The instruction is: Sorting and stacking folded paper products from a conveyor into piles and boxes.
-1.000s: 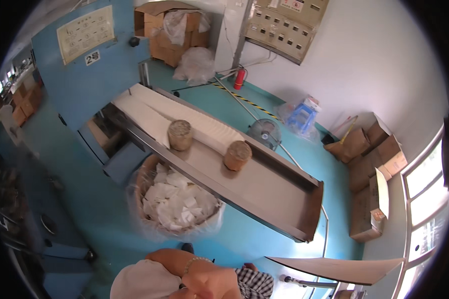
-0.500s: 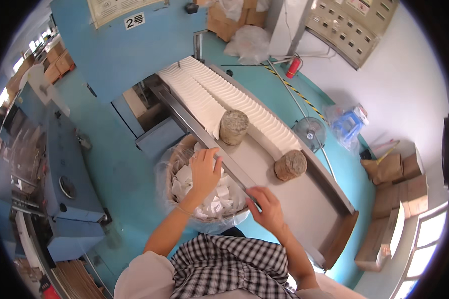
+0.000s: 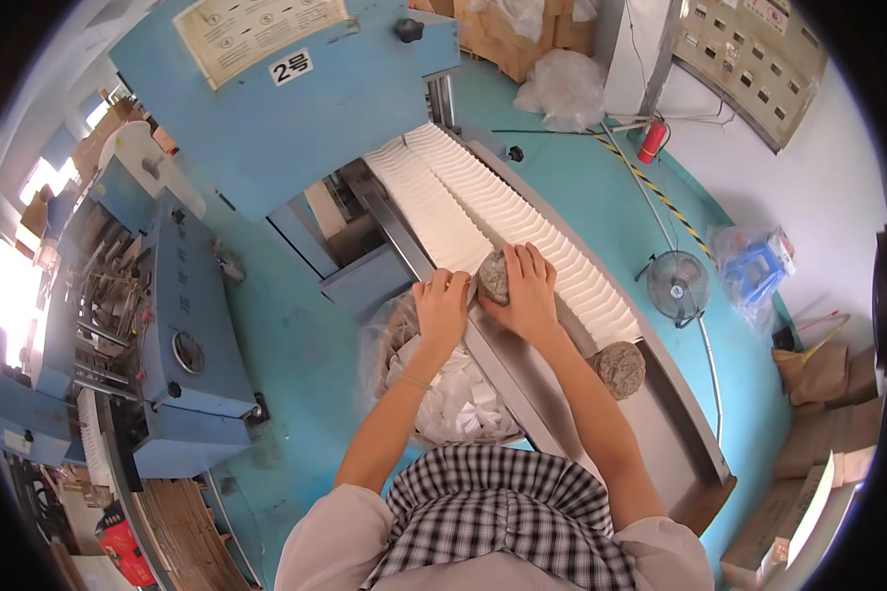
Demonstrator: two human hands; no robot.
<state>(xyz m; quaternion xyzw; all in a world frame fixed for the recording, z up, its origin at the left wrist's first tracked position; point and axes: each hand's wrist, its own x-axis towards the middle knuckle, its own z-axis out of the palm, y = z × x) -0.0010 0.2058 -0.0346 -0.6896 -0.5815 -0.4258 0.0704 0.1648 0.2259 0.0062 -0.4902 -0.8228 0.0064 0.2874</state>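
Observation:
My right hand (image 3: 528,297) is closed round a rough, grey-brown cylindrical weight (image 3: 495,278), which stands at the near end of the left row of upright white folded sheets (image 3: 429,202). Just left of it, my left hand (image 3: 443,313) rests with bent fingers over the metal side rail (image 3: 396,234) of the sloping trough. Whether its fingertips touch the weight I cannot tell. A second such weight (image 3: 619,369) sits at the near end of the right row (image 3: 552,258), partly behind my right forearm.
Below the rail stands a plastic-lined bin (image 3: 463,406) of white scraps. A blue machine (image 3: 306,118) rises at the trough's far end; another (image 3: 182,325) is on the left. Right of the trough are a floor fan (image 3: 678,288) and cardboard boxes (image 3: 823,438).
My right hand has left the rail and moved up onto the left weight. My left hand has shifted along the rail toward that weight. The whole view has shifted too.

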